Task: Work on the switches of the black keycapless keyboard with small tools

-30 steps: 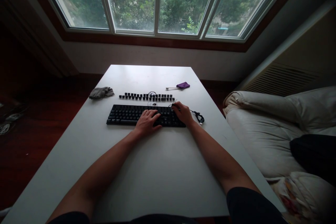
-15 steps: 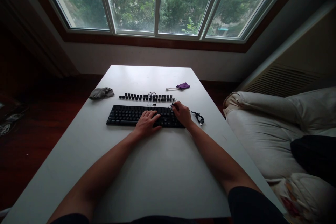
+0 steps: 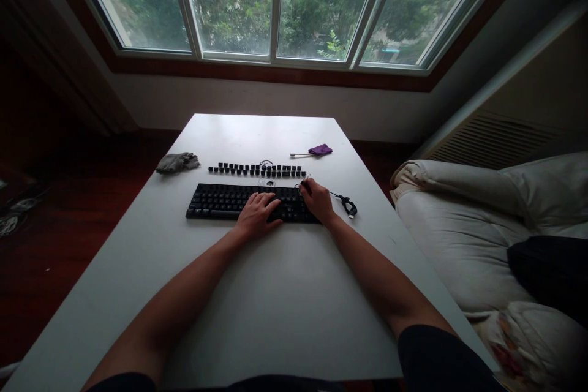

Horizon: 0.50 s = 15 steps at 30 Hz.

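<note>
A black keyboard (image 3: 220, 201) lies mid-desk (image 3: 275, 306). The left hand (image 3: 257, 213) rests flat on its middle keys, grip released. The right hand (image 3: 316, 201) curls at the keyboard's far right corner; whether its grip pinches anything is too small to tell. A row of loose keycaps (image 3: 255, 169) lies just beyond the keyboard, with a grey cloth (image 3: 177, 162) far left, a purple cloth (image 3: 320, 149) far right, and a cable (image 3: 348, 203) beside the right hand.

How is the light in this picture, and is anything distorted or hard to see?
Head view: backlight from the window glares on the far table; the floor is nearly black. The wide lens curves the window frame. The keyboard under the left hand and what the right hand touches are too dark for detail.
</note>
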Motion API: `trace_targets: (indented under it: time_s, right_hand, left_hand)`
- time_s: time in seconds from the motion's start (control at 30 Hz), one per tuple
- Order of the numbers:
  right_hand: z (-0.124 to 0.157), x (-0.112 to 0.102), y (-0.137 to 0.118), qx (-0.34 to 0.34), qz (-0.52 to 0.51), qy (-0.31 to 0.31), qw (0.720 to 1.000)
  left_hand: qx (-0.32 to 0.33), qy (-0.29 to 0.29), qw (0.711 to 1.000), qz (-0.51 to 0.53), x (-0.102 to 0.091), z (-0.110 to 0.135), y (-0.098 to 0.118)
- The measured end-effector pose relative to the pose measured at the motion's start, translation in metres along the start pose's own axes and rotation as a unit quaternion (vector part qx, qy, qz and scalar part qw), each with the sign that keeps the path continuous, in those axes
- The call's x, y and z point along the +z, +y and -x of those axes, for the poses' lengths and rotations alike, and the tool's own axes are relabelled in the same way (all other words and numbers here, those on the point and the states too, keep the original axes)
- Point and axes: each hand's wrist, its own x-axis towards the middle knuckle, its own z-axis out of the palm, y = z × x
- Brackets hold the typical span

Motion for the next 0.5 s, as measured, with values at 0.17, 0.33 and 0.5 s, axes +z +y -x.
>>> trace_targets:
  time_s: [0.17, 0.33, 0.5]
  right_hand:
    - [-0.0009, -0.0047, 0.0027, 0.055, -0.110, 0.029, 0.992]
    - [-0.0037, -0.0079, 0.0003, 0.092, -0.188, 0.057, 0.976]
    - [-0.0042, -0.0060, -0.0020, 0.096, -0.199, 0.044, 0.974]
  left_hand:
    - [-0.007, 0.001, 1.000, 0.010, 0.0005, -0.0003, 0.0000]
    - [-0.009, 0.000, 1.000, 0.002, 0.0007, -0.0005, 0.0002]
    - [-0.007, -0.002, 1.000, -0.003, -0.0002, -0.0001, 0.0002]
